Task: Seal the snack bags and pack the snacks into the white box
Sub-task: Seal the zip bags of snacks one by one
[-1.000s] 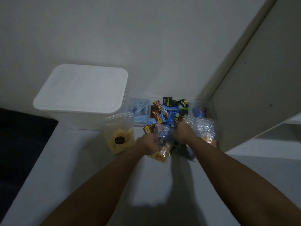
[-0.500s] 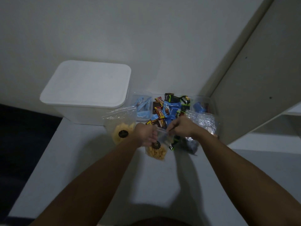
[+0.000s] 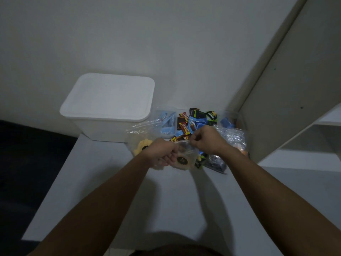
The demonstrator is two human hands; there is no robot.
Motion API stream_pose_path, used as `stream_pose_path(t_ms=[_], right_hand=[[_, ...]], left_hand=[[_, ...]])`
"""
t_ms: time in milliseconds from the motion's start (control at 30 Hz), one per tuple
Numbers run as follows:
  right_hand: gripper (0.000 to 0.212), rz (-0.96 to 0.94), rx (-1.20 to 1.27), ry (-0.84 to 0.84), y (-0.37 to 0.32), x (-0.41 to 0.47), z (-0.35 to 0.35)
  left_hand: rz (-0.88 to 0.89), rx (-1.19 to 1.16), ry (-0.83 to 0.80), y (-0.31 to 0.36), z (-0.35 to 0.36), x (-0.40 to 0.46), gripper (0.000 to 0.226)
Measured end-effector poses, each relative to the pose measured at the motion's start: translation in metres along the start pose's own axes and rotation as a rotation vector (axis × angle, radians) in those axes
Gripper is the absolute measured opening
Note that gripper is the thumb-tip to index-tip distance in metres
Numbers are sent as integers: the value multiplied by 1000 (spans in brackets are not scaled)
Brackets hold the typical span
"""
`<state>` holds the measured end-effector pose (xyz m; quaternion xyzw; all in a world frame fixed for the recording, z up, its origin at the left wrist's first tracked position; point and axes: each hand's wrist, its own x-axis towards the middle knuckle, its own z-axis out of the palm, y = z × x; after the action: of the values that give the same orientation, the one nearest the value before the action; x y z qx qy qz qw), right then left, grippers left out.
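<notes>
Clear plastic snack bag (image 3: pixel 184 156), cracker contents, dark round label; held just above the surface (image 3: pixel 166 200), near the closed white box (image 3: pixel 108 106).
Risk: mouth likely not yet sealed; a tilt or uneven pull could spill crackers, and thin film may slip from the grip.
Left hand (image 3: pixel 162 154): fingers curled, clamped on the bag's left edge.
Right hand (image 3: pixel 206 139): fingers pinched together on the top right edge.
Both forearms extended forward, converging.
</notes>
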<state>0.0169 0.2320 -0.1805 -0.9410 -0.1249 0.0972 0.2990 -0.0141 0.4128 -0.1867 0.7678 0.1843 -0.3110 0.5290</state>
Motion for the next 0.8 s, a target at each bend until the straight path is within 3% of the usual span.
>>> stream_pose_path(t_ms=[200,333,433,500,567,667,800], right_hand=[[12,-170,-73,318,-22,1,-17],[13,-220,-124,419,-30,6,-21],[14,-218,-145,417,-34,9,-27],[13,-206,-130,411,-35,10,-33],[13,-191,-117,397,-36,11,-38],[13,-198,-89,360,-38,11,-47],[13,-198,-55,319,-44,10,-58]], left_hand=[[103,-12,85,24,-16,-12,13],[147,7,140,35,-22,-20,14],[231,-110,248,40,-28,-16,28],[349,-194,381,41,-32,-11,23],[494,-142,430,42,-36,-11,15],[678,50,417,43,-41,-10,34],[765,85,485,52,-43,-11,12]])
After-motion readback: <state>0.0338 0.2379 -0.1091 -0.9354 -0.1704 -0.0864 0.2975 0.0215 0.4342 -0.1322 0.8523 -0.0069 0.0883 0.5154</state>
